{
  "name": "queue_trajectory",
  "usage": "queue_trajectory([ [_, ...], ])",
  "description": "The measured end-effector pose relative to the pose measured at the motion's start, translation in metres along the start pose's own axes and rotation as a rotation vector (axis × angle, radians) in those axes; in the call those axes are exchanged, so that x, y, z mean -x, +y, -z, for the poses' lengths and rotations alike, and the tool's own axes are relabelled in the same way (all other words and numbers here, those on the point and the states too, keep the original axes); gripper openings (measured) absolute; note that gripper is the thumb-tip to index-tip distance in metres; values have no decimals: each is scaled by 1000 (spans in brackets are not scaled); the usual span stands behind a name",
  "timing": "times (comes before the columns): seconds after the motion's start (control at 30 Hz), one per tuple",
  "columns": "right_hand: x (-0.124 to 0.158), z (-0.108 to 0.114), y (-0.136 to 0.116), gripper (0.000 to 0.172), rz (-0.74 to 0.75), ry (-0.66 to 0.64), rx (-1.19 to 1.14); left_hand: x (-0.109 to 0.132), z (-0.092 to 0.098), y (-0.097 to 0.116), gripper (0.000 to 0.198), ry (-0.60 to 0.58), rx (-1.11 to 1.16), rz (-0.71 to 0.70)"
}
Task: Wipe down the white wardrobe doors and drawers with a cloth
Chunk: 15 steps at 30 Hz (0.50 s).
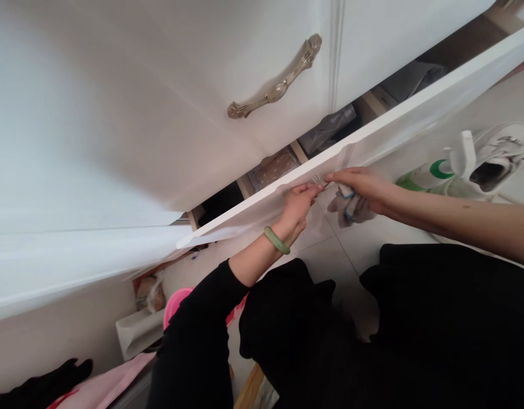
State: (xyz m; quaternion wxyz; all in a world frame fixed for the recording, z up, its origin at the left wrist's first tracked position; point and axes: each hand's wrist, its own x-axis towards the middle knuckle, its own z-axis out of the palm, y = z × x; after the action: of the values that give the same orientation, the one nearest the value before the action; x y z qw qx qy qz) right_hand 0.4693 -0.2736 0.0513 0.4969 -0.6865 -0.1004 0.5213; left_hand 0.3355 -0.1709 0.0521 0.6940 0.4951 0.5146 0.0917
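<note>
A long white drawer point(398, 116) is pulled partway out under a white cabinet front point(159, 113). My left hand point(299, 204), with a green bangle point(277, 241) at its wrist, has its fingers closed at the drawer's front. A bit of silvery metal, apparently the drawer handle point(317, 179), shows at its fingertips, mostly hidden. Close beside it, my right hand point(366, 187) is closed around a crumpled grey cloth point(351, 209) with blue edging. The thumb and finger of that hand reach to the same metal part.
Inside the drawer, dividers separate a dotted brown packet point(275, 170) and dark plastic-wrapped items point(330, 128). An ornate metal handle point(277, 91) juts from the cabinet above. White shoes point(500, 150) and a green-and-white container point(432, 173) stand at right. A pink basin point(174, 304) sits lower left.
</note>
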Motion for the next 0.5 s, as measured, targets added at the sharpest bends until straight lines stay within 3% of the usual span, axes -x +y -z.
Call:
queue_trajectory([
  [0.13, -3, -17, -11, 12, 0, 67, -36, -3, -1, -2, 20, 11, -52, -24],
  [0.27, -7, -26, -7, 16, -22, 66, -77, -7, -1, -6, 26, -22, -112, -81],
  [0.5, -14, -23, 12, 19, -8, 67, -1, -18, 7, -22, 24, -65, -319, -230],
])
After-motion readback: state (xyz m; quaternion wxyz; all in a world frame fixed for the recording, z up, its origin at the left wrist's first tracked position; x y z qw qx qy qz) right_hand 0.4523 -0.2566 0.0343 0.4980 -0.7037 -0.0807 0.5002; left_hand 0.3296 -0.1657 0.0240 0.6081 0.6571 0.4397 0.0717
